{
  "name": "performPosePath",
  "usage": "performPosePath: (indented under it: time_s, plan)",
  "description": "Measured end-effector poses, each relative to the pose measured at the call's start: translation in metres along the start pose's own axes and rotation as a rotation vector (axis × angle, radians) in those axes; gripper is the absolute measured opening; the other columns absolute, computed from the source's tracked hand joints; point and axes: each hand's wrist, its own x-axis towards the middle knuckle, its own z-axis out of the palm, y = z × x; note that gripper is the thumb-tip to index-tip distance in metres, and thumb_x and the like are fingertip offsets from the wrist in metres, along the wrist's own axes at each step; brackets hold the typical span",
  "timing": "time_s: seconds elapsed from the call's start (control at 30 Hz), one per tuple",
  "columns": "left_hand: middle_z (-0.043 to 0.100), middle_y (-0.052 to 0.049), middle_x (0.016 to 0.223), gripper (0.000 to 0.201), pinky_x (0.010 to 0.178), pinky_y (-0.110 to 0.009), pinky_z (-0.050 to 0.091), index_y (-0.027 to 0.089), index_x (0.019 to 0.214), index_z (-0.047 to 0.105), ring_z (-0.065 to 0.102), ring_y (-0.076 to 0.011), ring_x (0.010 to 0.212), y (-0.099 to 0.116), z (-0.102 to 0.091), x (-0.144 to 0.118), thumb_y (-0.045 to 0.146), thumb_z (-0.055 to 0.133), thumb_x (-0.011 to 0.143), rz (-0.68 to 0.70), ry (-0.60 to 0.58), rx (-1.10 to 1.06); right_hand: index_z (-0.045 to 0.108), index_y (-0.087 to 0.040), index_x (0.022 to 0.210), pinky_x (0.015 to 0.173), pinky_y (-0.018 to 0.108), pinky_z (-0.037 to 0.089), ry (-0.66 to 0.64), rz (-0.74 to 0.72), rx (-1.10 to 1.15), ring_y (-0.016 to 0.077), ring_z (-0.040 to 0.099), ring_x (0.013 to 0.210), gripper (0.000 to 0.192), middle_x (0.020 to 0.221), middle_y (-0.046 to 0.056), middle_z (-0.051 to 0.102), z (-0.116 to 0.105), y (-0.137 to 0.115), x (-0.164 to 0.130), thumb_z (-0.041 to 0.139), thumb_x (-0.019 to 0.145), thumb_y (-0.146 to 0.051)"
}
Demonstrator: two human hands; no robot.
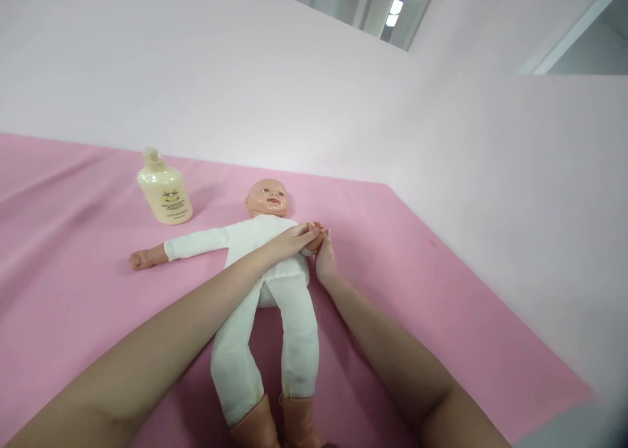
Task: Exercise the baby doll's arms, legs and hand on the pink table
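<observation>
At the near edge of the pink cloth-covered surface (73, 291), two bare forearms enter from below, one on each side of the doll. The soft-bodied baby doll in a white suit (267, 284) lies on its back, brown plastic feet nearest the camera, legs slightly apart, head pointing away. Left forearm crosses over the doll's hip and belly. Left hand (293, 240) rests on the doll's chest, fingers pressed together and curled around the doll's small hand at the far side of the torso. Right hand (324, 259) sits just beside the torso, fingers drawn together and pointing away, tips meeting the left hand at the same small hand; whether they pinch it cannot be told. The doll's other arm stretches out flat to the left, bare plastic hand on the cloth. Farther back, left of the head, a squat cream-yellow plastic bottle with a printed label (164, 189) stands upright, apart from the doll. Beyond it, a pale wall (314, 95).
</observation>
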Motion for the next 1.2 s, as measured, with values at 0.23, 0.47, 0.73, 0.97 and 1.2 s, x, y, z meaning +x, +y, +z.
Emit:
performPosePath:
  time_s: [0.23, 0.47, 0.73, 0.97, 1.2]
  plan:
    - [0.067, -0.01, 0.104, 0.057, 0.095, -0.04, 0.043, 0.014, 0.098, 0.06, 0.059, -0.0264, 0.104, -0.0008, -0.0008, 0.0008, 0.067, 0.048, 0.083, 0.013, -0.011, 0.016, 0.069, -0.025, 0.108, 0.119, 0.039, 0.029, -0.015, -0.023, -0.006, 0.0179, 0.053, 0.128, 0.05, 0.122, 0.001, 0.069, -0.0004, 0.0009, 0.0003, 0.037, 0.09, -0.059]
    - [0.067, -0.01, 0.104, 0.055, 0.096, -0.04, 0.043, 0.014, 0.098, 0.061, 0.059, -0.0259, 0.103, 0.0011, -0.0005, -0.0002, 0.065, 0.047, 0.085, 0.01, -0.005, 0.019, 0.067, -0.025, 0.113, 0.119, 0.039, 0.029, -0.021, -0.031, -0.019, 0.0177, 0.053, 0.128, 0.054, 0.125, 0.001, 0.067, -0.0024, 0.0032, 0.0006, 0.036, 0.089, -0.061]
    - [0.067, -0.009, 0.102, 0.056, 0.097, -0.04, 0.043, 0.014, 0.097, 0.061, 0.059, -0.0256, 0.102, 0.0, -0.0006, 0.0002, 0.067, 0.048, 0.084, 0.002, -0.003, 0.014, 0.068, -0.025, 0.111, 0.119, 0.04, 0.03, -0.005, -0.011, -0.022, 0.0182, 0.054, 0.128, 0.053, 0.124, 0.002, 0.068, -0.0019, 0.0016, -0.0002, 0.037, 0.089, -0.061]
    - [0.068, -0.009, 0.102, 0.058, 0.094, -0.039, 0.044, 0.015, 0.098, 0.062, 0.06, -0.0255, 0.102, -0.0029, -0.001, 0.0015, 0.069, 0.048, 0.082, -0.007, 0.006, 0.026, 0.069, -0.024, 0.108, 0.119, 0.039, 0.029, 0.005, -0.004, -0.015, 0.0187, 0.053, 0.129, 0.054, 0.123, 0.002, 0.069, -0.0013, 0.0005, 0.0001, 0.039, 0.087, -0.064]
    - [0.067, -0.009, 0.103, 0.058, 0.092, -0.038, 0.045, 0.015, 0.099, 0.061, 0.06, -0.0247, 0.1, -0.0039, -0.0012, 0.0022, 0.069, 0.048, 0.082, -0.005, -0.013, 0.014, 0.068, -0.024, 0.111, 0.119, 0.04, 0.028, -0.006, -0.009, -0.024, 0.0181, 0.052, 0.13, 0.055, 0.124, 0.002, 0.068, -0.0034, 0.0025, -0.0004, 0.037, 0.088, -0.063]
